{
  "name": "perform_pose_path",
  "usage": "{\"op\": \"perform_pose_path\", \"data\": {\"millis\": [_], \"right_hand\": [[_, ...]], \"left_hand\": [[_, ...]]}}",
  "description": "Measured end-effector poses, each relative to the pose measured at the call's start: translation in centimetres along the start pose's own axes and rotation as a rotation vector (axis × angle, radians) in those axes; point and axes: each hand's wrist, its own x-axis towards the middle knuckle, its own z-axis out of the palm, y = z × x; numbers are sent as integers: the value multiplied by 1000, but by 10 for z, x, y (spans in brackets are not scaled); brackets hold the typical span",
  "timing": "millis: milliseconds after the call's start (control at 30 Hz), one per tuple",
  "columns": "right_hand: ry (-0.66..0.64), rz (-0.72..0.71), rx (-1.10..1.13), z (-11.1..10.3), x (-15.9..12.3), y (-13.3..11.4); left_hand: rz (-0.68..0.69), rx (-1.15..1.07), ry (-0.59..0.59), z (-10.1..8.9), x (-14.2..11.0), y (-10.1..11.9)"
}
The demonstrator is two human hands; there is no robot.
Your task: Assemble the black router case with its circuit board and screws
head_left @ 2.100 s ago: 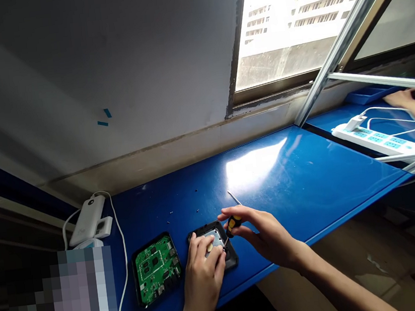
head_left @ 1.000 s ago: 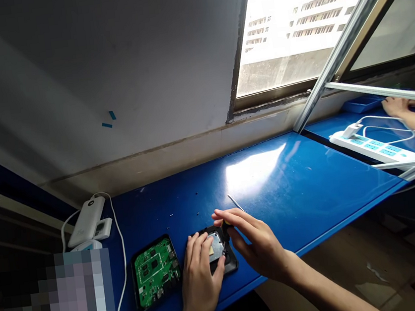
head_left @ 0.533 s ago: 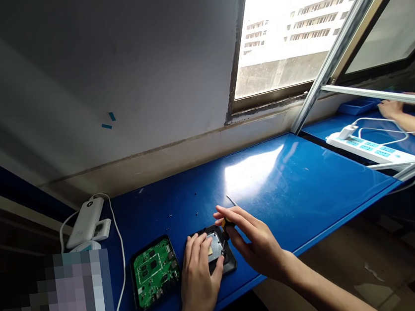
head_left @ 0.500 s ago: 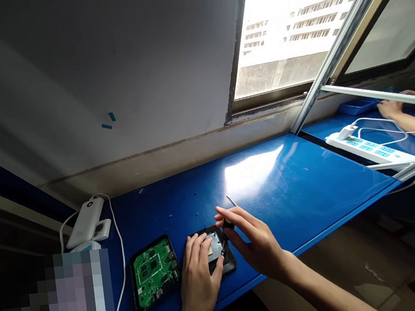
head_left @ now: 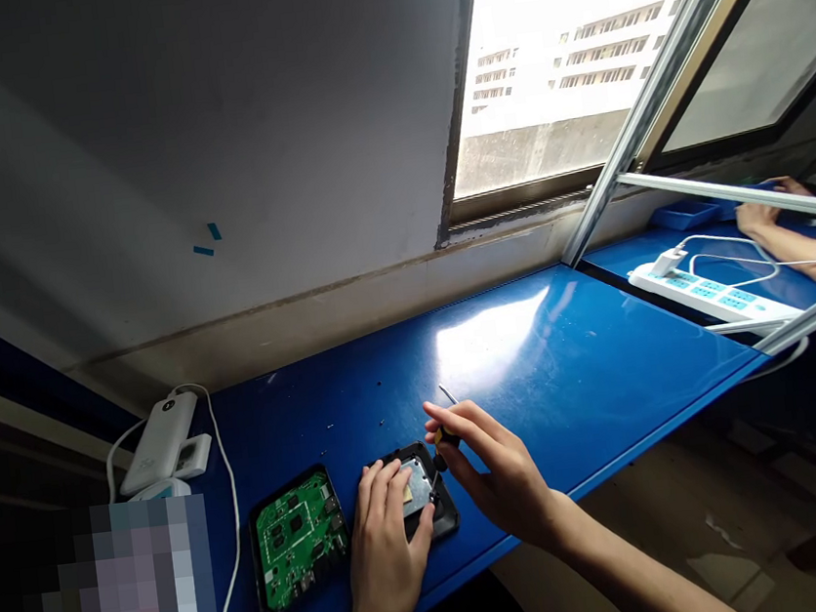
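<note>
My left hand [head_left: 384, 530] lies over a black plastic casing half [head_left: 445, 520], fingers stretched across a silver metal plate [head_left: 419, 489] inside it. A small yellowish patch shows on that plate by the fingertips. Gripped in my right hand [head_left: 497, 473] is a screwdriver [head_left: 446, 435] with a black and yellow handle, its shaft pointing down to the plate's right edge. Whether the tip sits in a screw I cannot tell. A thin metal rod [head_left: 449, 395] sticks out behind the right hand's fingers. Left of my hands lies another casing half with a green circuit board [head_left: 298, 539].
Several tiny screws [head_left: 382, 422] are scattered on the blue table [head_left: 529, 400]. A white power bank [head_left: 165, 440] and white cable [head_left: 233, 503] are at the left. Beyond a metal frame [head_left: 640, 112] are a power strip [head_left: 708, 293] and another person's arm [head_left: 806, 251].
The view has shifted slightly, so everything sits a little further left. My right hand stays on the screwdriver and my left hand stays on the casing.
</note>
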Motion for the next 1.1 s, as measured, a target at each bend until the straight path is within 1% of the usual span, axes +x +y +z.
{"op": "perform_pose_path", "data": {"millis": [100,267,433,833,1100], "right_hand": [[24,-2,-40,3,0,2],[25,-6,-78,5,-1,3],[26,-9,-59,6,-2,4],[27,3,-45,7,-3,4],[4,9,1,4,-2,-3]], "left_hand": [[3,1,0,-1,0,0],[4,-6,18,2,-2,-2],[9,-1,30,5,-4,-5],[18,11,51,5,-2,-4],[37,12,76,5,-2,-4]]}}
